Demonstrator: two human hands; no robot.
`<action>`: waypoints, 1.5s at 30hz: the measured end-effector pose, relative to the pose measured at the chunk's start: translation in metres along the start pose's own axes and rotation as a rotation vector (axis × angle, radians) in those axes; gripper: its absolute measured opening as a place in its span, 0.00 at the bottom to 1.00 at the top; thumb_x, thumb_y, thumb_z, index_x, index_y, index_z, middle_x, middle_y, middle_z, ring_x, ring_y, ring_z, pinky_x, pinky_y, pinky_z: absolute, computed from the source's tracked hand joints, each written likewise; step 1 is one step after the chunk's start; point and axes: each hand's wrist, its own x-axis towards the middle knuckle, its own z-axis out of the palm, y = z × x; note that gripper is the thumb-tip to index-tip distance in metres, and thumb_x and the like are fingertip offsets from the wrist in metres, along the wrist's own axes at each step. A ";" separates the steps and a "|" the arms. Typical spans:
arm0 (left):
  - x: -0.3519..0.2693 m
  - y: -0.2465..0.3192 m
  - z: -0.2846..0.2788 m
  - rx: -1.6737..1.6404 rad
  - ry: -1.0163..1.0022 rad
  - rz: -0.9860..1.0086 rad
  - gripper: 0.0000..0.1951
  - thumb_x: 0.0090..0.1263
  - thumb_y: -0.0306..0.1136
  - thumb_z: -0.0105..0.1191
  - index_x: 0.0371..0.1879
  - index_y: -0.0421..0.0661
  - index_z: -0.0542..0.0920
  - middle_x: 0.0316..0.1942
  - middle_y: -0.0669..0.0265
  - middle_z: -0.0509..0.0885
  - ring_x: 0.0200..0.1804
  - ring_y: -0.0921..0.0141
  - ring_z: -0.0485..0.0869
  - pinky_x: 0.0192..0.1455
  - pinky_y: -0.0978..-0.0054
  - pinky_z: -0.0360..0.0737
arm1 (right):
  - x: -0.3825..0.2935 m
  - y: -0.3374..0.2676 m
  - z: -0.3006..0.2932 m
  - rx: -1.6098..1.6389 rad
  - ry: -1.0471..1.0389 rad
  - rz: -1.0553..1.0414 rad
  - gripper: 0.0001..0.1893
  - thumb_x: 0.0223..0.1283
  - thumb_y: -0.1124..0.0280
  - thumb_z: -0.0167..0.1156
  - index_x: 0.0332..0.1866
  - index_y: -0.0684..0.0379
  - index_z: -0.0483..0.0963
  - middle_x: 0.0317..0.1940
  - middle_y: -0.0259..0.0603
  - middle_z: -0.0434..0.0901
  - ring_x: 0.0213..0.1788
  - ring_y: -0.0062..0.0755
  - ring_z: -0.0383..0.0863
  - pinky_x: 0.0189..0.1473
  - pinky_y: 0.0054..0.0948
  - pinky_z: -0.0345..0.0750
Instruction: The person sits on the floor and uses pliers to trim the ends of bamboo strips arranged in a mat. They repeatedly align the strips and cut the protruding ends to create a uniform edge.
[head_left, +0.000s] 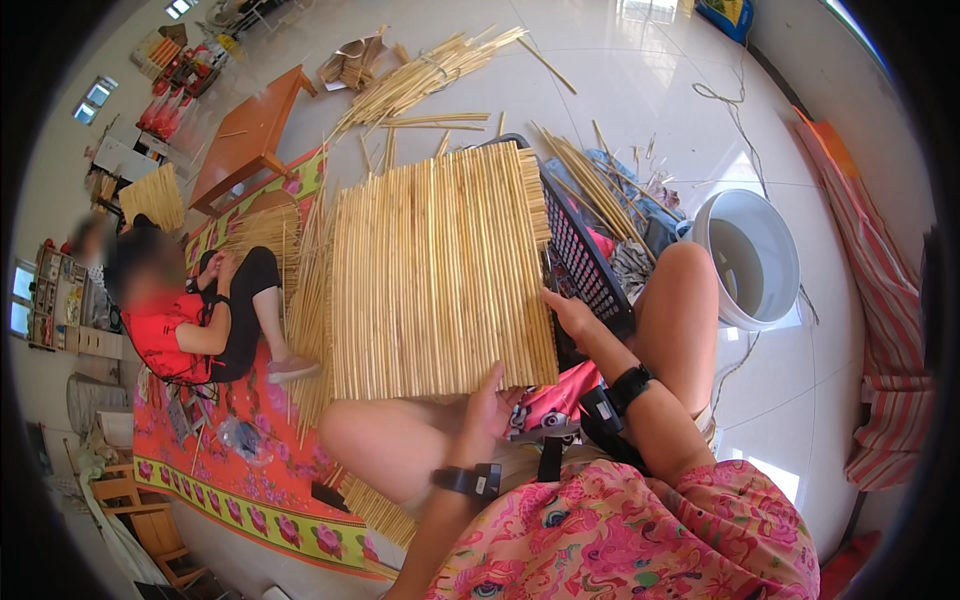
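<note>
A square panel of straight, pale yellow plant stalks (435, 277), laid side by side, spans the space above my knees. My left hand (491, 409) grips its near edge, thumb on top and fingers partly hidden below. At the right edge, near the lower corner, my right hand (571, 319) holds on with the thumb uppermost; its other fingers are mostly out of sight. Ends of further stalks (534, 199) jut out under the panel's right side, crosswise in layers. Beneath and to the right is a black perforated plastic basket (581, 240), partly covered by the panel.
A white bucket (750, 259) stands by my right knee. Loose stalks (596, 187) lie over cloth beyond the basket, and a large bundle of stalks (427, 79) lies farther off. Left, a seated person (187, 322) works on a red floral mat (247, 405) near an orange wooden table (251, 139).
</note>
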 end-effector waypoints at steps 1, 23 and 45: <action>0.000 0.000 0.001 0.001 -0.001 -0.002 0.17 0.64 0.38 0.57 0.49 0.51 0.72 0.45 0.67 0.80 0.45 0.69 0.79 0.49 0.69 0.78 | 0.003 0.001 -0.001 0.008 -0.004 0.012 0.37 0.54 0.41 0.52 0.48 0.73 0.73 0.45 0.52 0.77 0.46 0.39 0.77 0.47 0.34 0.71; 0.001 0.000 -0.002 -0.003 0.007 -0.010 0.17 0.63 0.39 0.57 0.49 0.50 0.73 0.45 0.67 0.80 0.45 0.69 0.79 0.51 0.69 0.77 | -0.035 -0.028 0.003 0.189 -0.059 0.061 0.32 0.55 0.46 0.54 0.48 0.70 0.74 0.45 0.47 0.79 0.45 0.34 0.79 0.49 0.29 0.71; 0.004 -0.002 -0.003 0.000 -0.021 -0.014 0.17 0.63 0.39 0.57 0.50 0.51 0.72 0.45 0.67 0.79 0.45 0.69 0.79 0.51 0.69 0.77 | -0.009 -0.006 0.001 0.122 -0.050 0.003 0.34 0.57 0.44 0.51 0.50 0.72 0.72 0.47 0.50 0.77 0.48 0.38 0.77 0.51 0.33 0.70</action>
